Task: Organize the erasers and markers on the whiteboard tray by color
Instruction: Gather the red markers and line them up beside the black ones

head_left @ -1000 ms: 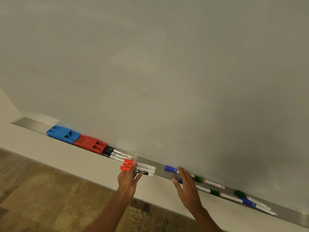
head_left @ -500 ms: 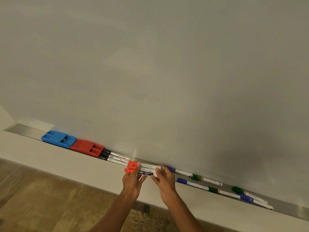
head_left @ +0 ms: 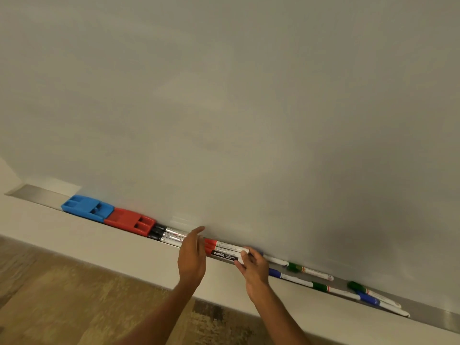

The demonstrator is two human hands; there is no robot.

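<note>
- The red markers (head_left: 224, 250) lie together on the tray (head_left: 32, 194), beside the black markers (head_left: 166, 236).
- The right hand (head_left: 254, 268) pinches their ends, likely to line them up.
- The left hand (head_left: 193, 257) is open, blocking their caps.

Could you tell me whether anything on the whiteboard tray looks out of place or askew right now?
Yes: on the right of the metal tray, the green-capped markers and blue-capped markers lie mixed and slanted rather than grouped by colour. The blue eraser, red eraser and black markers sit tidily.
</note>
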